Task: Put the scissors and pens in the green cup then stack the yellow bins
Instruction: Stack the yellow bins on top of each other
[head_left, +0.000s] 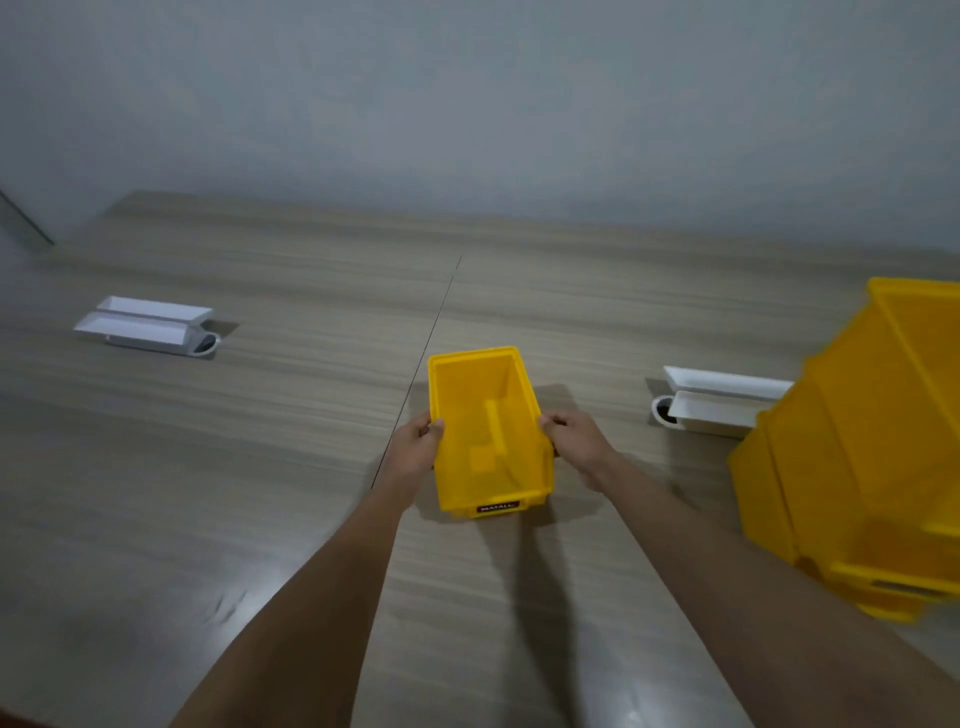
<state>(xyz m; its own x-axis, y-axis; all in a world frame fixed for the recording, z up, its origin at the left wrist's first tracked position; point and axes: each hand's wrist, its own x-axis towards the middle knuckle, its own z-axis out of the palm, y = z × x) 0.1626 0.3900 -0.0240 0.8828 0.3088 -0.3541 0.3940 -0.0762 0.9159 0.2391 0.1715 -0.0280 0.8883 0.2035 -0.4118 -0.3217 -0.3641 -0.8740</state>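
Note:
A small empty yellow bin (485, 431) with a dark label on its near face sits in the middle of the wooden table (260, 415). My left hand (415, 441) grips its left wall and my right hand (574, 441) grips its right wall. A larger stack of yellow bins (872, 441) stands at the right edge of the view, partly cut off. No green cup, scissors or pens are in view.
A white cable tray (148, 325) with a round grommet lies at the far left of the table. A second white cable tray (724, 400) lies right of the small bin, partly behind the big bins. A seam (426, 358) runs down the tabletop. A grey wall stands behind.

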